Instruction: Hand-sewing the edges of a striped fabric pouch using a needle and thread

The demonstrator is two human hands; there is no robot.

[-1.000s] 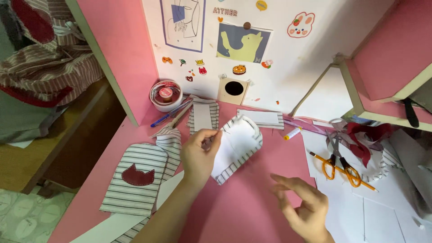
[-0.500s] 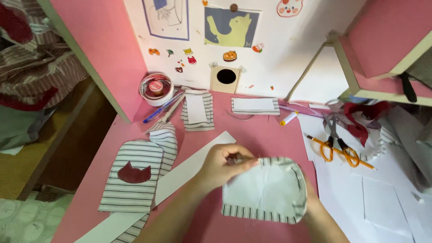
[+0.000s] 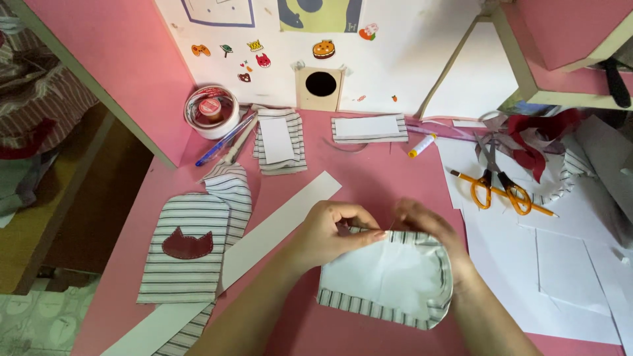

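Observation:
A striped fabric piece with a white lining (image 3: pixel 389 280) lies on the pink desk (image 3: pixel 369 175) near the front. My left hand (image 3: pixel 333 232) pinches its top edge between thumb and fingers. Close beside it, my right hand (image 3: pixel 428 231) grips the same edge at the upper right corner. The cloth's rounded corner curls up at the right. A thin thread seems to run up from between my fingers.
A striped piece with a dark red cat shape (image 3: pixel 186 247) lies at left beside a long white paper strip (image 3: pixel 264 234). Orange scissors (image 3: pixel 498 188), white sheets (image 3: pixel 547 257), folded striped pieces (image 3: pixel 279 140), a tape roll (image 3: pixel 211 111), pens and a glue stick (image 3: pixel 422 145) surround them.
The striped piece came down from mid-desk to the front. My right hand, empty a second ago, now holds its top edge beside my left hand.

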